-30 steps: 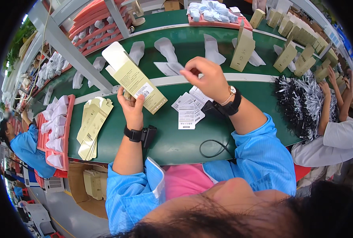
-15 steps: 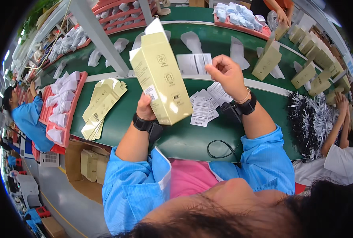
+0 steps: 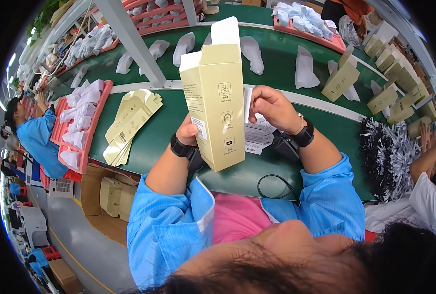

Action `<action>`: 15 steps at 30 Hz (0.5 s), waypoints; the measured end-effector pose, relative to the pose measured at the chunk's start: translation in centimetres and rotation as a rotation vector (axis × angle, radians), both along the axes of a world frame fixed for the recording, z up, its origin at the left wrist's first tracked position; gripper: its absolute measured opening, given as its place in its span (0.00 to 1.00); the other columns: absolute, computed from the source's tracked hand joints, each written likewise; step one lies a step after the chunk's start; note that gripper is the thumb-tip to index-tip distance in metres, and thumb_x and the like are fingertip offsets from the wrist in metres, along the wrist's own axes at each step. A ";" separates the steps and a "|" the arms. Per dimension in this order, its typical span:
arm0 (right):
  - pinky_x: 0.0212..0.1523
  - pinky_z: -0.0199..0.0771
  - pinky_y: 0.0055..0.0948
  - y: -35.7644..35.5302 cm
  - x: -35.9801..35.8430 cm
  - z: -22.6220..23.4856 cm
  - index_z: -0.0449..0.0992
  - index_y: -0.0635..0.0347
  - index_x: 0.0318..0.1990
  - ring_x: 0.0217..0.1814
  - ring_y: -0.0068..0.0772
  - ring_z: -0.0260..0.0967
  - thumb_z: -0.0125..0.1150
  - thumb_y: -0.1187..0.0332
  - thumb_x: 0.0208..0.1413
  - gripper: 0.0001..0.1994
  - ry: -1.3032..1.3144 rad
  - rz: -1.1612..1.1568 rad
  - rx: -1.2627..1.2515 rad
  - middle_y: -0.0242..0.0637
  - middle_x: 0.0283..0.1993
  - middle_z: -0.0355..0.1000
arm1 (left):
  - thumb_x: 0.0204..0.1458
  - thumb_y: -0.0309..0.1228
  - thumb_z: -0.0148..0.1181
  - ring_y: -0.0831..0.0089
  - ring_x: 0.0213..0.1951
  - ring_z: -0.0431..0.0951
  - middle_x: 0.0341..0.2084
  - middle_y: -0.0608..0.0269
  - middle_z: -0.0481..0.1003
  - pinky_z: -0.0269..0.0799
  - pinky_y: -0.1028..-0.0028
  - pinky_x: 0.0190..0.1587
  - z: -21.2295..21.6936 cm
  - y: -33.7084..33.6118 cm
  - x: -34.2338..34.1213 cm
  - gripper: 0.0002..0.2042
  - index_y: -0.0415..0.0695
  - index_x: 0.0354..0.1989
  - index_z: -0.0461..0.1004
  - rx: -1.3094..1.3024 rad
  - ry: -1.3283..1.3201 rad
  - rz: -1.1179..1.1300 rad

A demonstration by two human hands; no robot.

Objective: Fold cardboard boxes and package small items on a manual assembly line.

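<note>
Sleeves [image 3: 333, 193] of blue cloth, faintly lined, frame your smooth pink top [image 3: 240, 215], nearest of all. Beyond them, a thin black cable [image 3: 258, 186] curls on the slick green table [image 3: 233, 183]. Your left hand [image 3: 187, 131] grips the carton [image 3: 223, 105] by its lower left side, thumb pressed near a white label [image 3: 198, 128], the other fingers hidden. The carton is in front of you, held nearly upright: tall, pale yellow-green card, glossy enough to catch the light, with outlined icons [image 3: 225, 89] down one face and its top flaps [image 3: 225, 32] raised (the tallest is plain white). Just beside its right edge, your right hand [image 3: 274, 108] pinches a white card [image 3: 248, 104] between thumb and curled fingers; whether it touches the carton, I cannot tell. Behind lie overlapping printed sheets [image 3: 257, 137]; to the left, flattened cartons [image 3: 130, 122] fan out. Past those, a pink tray [image 3: 96, 128] bears rounded white bundles [image 3: 83, 115]. Farther off, crinkled white pouches [image 3: 252, 54] and squared boxes [image 3: 341, 81] rest on a green belt [image 3: 279, 54].
</note>
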State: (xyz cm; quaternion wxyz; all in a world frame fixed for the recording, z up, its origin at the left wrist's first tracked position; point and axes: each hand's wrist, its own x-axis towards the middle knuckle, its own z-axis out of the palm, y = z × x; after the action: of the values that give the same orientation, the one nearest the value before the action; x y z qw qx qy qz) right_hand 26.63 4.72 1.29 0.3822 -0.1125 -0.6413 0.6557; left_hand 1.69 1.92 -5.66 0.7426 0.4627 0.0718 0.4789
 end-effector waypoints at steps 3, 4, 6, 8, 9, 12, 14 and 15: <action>0.34 0.71 0.21 0.1 -0.1 -0.3 0.69 0.61 0.38 0.31 0.20 0.68 0.54 0.63 0.60 0.10 0.039 0.073 0.001 0.32 0.33 0.70 | 0.34 0.46 0.66 0.60 0.52 0.71 0.54 0.50 0.67 0.68 0.63 0.53 0.1 0.0 0.1 0.45 0.36 0.61 0.55 0.017 0.017 0.003; 0.34 0.71 0.21 0.1 -0.2 -0.5 0.69 0.61 0.38 0.31 0.20 0.68 0.55 0.63 0.60 0.10 0.047 0.077 0.014 0.32 0.33 0.70 | 0.34 0.46 0.66 0.60 0.52 0.71 0.54 0.50 0.67 0.68 0.63 0.53 0.2 -0.1 0.2 0.45 0.36 0.61 0.55 0.019 0.029 0.005; 0.35 0.71 0.21 0.1 -0.4 -0.7 0.69 0.61 0.38 0.31 0.21 0.68 0.55 0.63 0.60 0.10 0.057 0.077 0.028 0.32 0.32 0.70 | 0.33 0.46 0.66 0.60 0.52 0.71 0.54 0.50 0.67 0.68 0.63 0.53 0.4 -0.2 0.2 0.45 0.36 0.61 0.55 0.024 0.055 0.007; 0.34 0.71 0.21 -0.1 -0.1 -0.4 0.69 0.61 0.38 0.31 0.21 0.68 0.55 0.64 0.60 0.09 0.019 0.057 0.017 0.32 0.32 0.70 | 0.33 0.46 0.66 0.60 0.52 0.71 0.54 0.50 0.67 0.68 0.63 0.53 0.1 0.1 0.5 0.45 0.36 0.61 0.55 0.024 0.058 0.026; 0.34 0.71 0.22 -0.2 0.0 -0.2 0.69 0.60 0.38 0.31 0.21 0.68 0.55 0.64 0.60 0.09 0.001 0.044 0.012 0.32 0.32 0.70 | 0.33 0.46 0.66 0.60 0.52 0.71 0.54 0.50 0.67 0.68 0.63 0.53 -0.1 0.1 0.6 0.46 0.36 0.61 0.55 0.019 0.063 0.050; 0.34 0.70 0.23 -0.1 -0.3 -0.9 0.69 0.62 0.41 0.33 0.20 0.67 0.55 0.62 0.60 0.11 0.009 0.076 0.014 0.31 0.36 0.70 | 0.33 0.47 0.65 0.60 0.52 0.71 0.54 0.50 0.67 0.68 0.64 0.54 0.0 -0.4 0.6 0.46 0.36 0.62 0.54 0.010 0.074 0.052; 0.34 0.70 0.23 0.1 -0.3 -1.1 0.69 0.62 0.42 0.34 0.20 0.67 0.55 0.61 0.60 0.12 0.012 0.076 0.018 0.31 0.37 0.70 | 0.33 0.47 0.65 0.60 0.52 0.71 0.54 0.50 0.66 0.67 0.64 0.54 0.3 -0.8 0.3 0.46 0.36 0.62 0.54 -0.014 0.092 0.058; 0.35 0.70 0.23 0.3 -0.3 -1.1 0.69 0.62 0.42 0.34 0.20 0.67 0.54 0.63 0.60 0.11 0.008 0.082 0.001 0.31 0.38 0.70 | 0.33 0.47 0.65 0.60 0.52 0.71 0.54 0.50 0.66 0.67 0.64 0.54 0.2 -0.7 0.3 0.46 0.36 0.62 0.54 -0.006 0.092 0.036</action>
State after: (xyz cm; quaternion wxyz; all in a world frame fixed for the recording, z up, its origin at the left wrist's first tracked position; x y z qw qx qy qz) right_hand 26.34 4.97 0.22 0.3576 -0.0837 -0.6442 0.6709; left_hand 1.94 1.22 -5.43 0.7312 0.4804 0.1157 0.4702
